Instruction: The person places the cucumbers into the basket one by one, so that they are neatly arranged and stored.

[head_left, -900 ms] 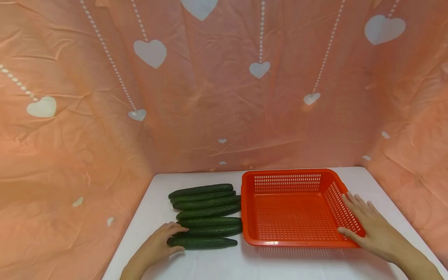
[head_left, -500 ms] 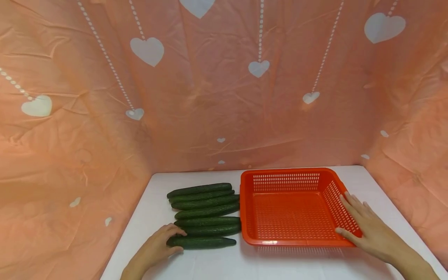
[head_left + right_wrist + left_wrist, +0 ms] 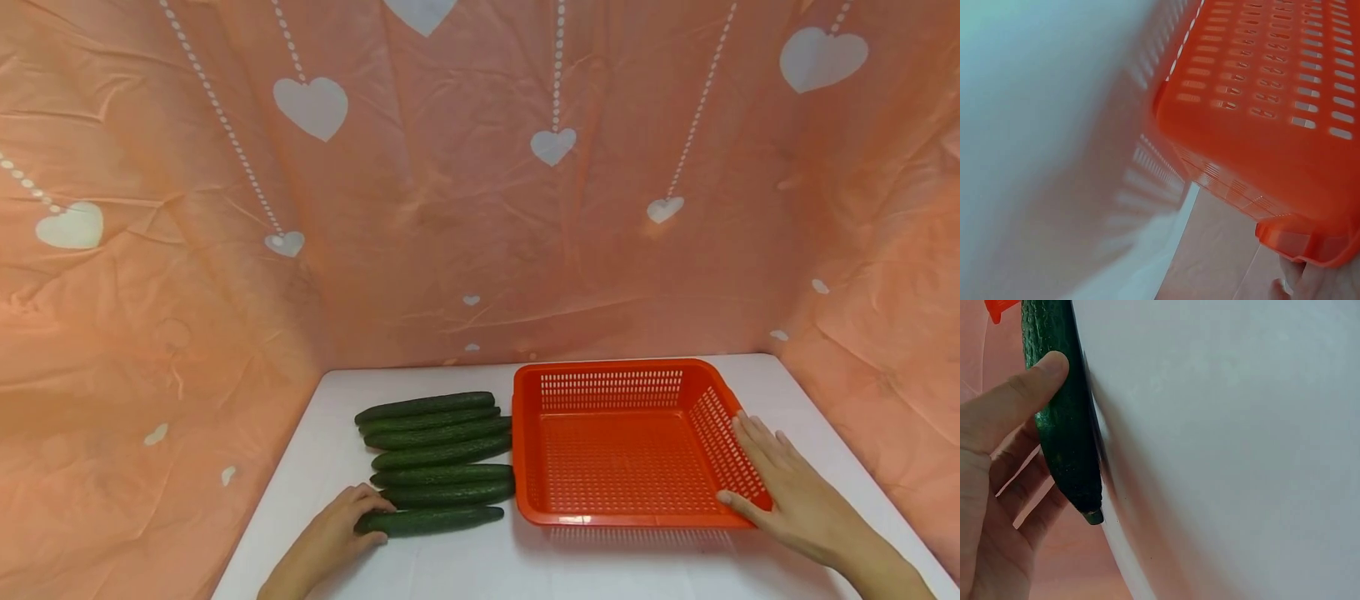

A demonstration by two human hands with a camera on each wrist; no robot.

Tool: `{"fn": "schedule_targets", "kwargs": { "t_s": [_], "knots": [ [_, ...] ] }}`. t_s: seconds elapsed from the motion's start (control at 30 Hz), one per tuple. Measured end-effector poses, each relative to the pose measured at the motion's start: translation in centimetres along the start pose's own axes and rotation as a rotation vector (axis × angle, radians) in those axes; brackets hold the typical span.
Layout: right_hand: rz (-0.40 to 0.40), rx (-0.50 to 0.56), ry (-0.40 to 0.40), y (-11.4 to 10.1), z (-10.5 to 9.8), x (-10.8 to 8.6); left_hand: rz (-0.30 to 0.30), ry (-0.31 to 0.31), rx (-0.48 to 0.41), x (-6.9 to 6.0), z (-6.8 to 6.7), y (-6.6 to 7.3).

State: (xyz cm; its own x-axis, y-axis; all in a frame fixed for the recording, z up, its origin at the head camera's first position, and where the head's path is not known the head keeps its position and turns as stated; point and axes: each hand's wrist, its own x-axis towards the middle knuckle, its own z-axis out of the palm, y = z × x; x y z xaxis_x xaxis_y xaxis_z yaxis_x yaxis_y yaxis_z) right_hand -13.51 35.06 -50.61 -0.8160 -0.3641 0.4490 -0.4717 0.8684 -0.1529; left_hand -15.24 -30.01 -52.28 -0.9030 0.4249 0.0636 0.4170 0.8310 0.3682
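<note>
My left hand [image 3: 333, 529] grips the left end of the nearest cucumber [image 3: 435, 521]. In the left wrist view, the thumb lies along one side of this cucumber [image 3: 1063, 425] and the fingers reach round the other. Behind it, several more dark green cucumbers [image 3: 442, 452] lie side by side, their right ends close to a red plastic basket [image 3: 652, 522]. On the basket's right rim rests my right hand [image 3: 806, 508], fingers straight and thumb spread. The right wrist view catches the basket's slotted outer wall [image 3: 1235, 125] and only part of the hand [image 3: 1319, 281] at the lower corner.
A white table [image 3: 450, 575] carries everything, with its left edge near my left forearm. Pink cloth [image 3: 450, 208] with pale hearts hangs behind the table and along both sides. The basket takes up most of the table's right half.
My left fingers have drawn in from the second cucumber to close round the nearest one, which has turned slightly, its right end farther back. The right hand stays on the basket rim.
</note>
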Motion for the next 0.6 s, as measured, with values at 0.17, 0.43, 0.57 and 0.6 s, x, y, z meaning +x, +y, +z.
{"fn": "schedule_targets", "kwargs": {
  "t_s": [0.17, 0.43, 0.57, 0.6],
  "knots": [
    [0.010, -0.003, -0.012, -0.1, -0.1, 0.0, -0.014, -0.001, -0.003, -0.3, -0.2, 0.4],
    [0.043, 0.006, -0.032, -0.2, -0.2, 0.1, 0.011, -0.029, -0.250, -0.5, -0.8, 0.4],
    [0.059, 0.014, -0.043, -0.2, -0.1, 0.0, 0.081, 0.016, -0.385, -0.6, -1.0, 0.4],
    [0.065, 0.016, -0.048, -0.3, -0.1, -0.1, 0.096, 0.033, -0.391, -0.7, -1.0, 0.5]
  ]
}}
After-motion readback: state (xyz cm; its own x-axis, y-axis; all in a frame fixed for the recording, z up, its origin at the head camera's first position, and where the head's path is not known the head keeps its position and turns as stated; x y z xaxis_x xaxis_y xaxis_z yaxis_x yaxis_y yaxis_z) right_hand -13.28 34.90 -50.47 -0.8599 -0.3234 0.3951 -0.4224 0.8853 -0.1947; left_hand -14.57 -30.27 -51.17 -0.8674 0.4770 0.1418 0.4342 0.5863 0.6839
